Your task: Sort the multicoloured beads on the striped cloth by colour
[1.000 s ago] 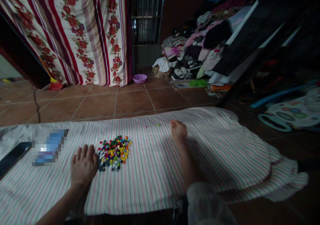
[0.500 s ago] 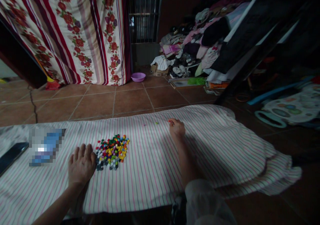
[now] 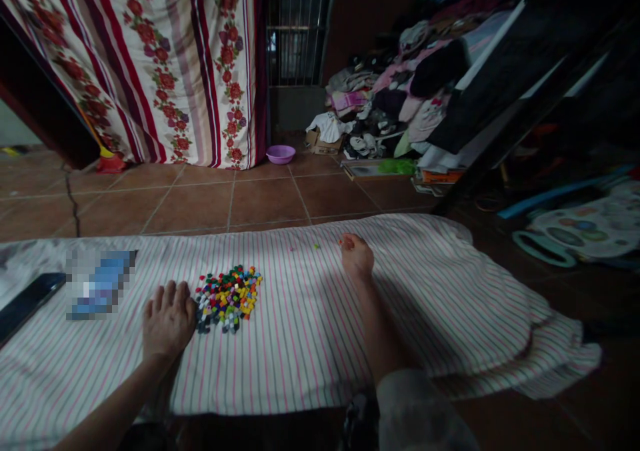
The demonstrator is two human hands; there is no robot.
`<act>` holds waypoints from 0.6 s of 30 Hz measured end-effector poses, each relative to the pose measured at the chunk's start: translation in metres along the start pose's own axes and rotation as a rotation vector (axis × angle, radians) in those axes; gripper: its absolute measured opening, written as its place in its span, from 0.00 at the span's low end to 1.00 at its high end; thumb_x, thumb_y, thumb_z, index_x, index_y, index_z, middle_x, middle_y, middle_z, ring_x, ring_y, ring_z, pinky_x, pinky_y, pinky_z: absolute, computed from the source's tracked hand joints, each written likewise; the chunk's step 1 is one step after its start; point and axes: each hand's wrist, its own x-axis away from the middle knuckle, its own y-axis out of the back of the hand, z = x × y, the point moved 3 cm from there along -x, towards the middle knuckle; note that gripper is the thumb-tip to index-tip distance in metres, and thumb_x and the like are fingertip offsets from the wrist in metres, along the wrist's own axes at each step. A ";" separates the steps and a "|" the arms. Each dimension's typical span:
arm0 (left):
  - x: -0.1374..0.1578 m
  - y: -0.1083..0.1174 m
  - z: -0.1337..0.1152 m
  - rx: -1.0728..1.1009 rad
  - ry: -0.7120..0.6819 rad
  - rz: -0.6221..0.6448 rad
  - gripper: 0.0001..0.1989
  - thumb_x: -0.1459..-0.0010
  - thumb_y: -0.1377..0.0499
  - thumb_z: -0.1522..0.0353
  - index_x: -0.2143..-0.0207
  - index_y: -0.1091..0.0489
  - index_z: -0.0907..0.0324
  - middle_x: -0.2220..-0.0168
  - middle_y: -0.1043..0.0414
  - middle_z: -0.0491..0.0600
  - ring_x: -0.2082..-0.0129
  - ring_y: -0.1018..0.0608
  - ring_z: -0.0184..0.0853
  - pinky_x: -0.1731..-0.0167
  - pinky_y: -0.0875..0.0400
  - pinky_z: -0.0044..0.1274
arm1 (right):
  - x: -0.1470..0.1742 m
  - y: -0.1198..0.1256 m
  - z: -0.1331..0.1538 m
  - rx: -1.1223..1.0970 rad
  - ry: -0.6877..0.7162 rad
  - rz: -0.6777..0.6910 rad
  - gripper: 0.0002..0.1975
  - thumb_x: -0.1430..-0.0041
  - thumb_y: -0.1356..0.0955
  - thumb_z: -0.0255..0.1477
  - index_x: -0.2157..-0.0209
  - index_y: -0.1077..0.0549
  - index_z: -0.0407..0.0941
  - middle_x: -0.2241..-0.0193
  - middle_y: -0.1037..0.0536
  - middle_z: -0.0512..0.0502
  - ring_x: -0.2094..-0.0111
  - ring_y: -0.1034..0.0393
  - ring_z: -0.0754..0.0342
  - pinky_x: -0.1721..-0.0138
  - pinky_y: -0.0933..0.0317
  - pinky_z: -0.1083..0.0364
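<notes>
My left hand (image 3: 169,317) lies flat on the striped cloth (image 3: 300,344), palm down, fingers stretched out. Its thumb side is against the left edge of a pile of small coloured blocks (image 3: 231,297) in red, yellow, green, white, grey and other colours. Farther right, near the far edge of the cloth, my right hand (image 3: 358,257) is closed in a pinch. At its fingertips shows a tiny orange block (image 3: 341,242), partly hidden by the fingers. A single lime-green block (image 3: 316,246) and a small pinkish block (image 3: 292,249) lie apart to the left of this hand.
On the left of the cloth lie a dark phone (image 3: 31,304) and a blurred-out blue item (image 3: 103,284). Beyond is a tiled floor with a purple basin (image 3: 281,154), a floral curtain (image 3: 165,71) and heaped clothes (image 3: 395,91). A patterned plastic item (image 3: 585,227) stands right.
The whole view has shifted slightly, so things appear a little farther right. Both hands keep nearly the same places on the cloth; the orange block shows at my right fingertips.
</notes>
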 end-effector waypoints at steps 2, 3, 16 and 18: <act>0.000 -0.001 0.000 -0.002 0.006 -0.008 0.28 0.36 0.59 0.65 0.41 0.32 0.63 0.38 0.33 0.61 0.36 0.36 0.50 0.39 0.42 0.41 | 0.006 -0.001 0.018 -0.011 0.035 0.033 0.13 0.44 0.37 0.28 0.62 0.22 0.45 0.64 0.19 0.43 0.64 0.27 0.50 0.61 0.36 0.54; 0.000 -0.001 0.000 -0.003 0.007 -0.011 0.27 0.36 0.58 0.65 0.41 0.32 0.63 0.38 0.33 0.61 0.36 0.36 0.50 0.39 0.42 0.41 | 0.011 -0.004 0.029 -0.015 0.060 0.064 0.11 0.44 0.36 0.29 0.63 0.22 0.46 0.64 0.19 0.43 0.65 0.27 0.50 0.61 0.36 0.54; -0.003 0.005 -0.002 0.037 0.024 0.045 0.27 0.35 0.58 0.65 0.40 0.33 0.66 0.36 0.36 0.64 0.34 0.37 0.54 0.38 0.44 0.43 | 0.126 -0.040 0.155 -0.058 0.685 0.808 0.13 0.36 0.37 0.21 0.57 0.23 0.46 0.58 0.24 0.46 0.58 0.29 0.55 0.55 0.39 0.58; -0.003 0.005 -0.002 0.050 0.028 0.050 0.27 0.35 0.57 0.65 0.40 0.33 0.66 0.36 0.36 0.63 0.34 0.37 0.53 0.38 0.43 0.43 | 0.135 -0.041 0.165 -0.036 0.710 0.870 0.15 0.35 0.38 0.21 0.56 0.23 0.47 0.57 0.25 0.46 0.56 0.29 0.55 0.53 0.39 0.58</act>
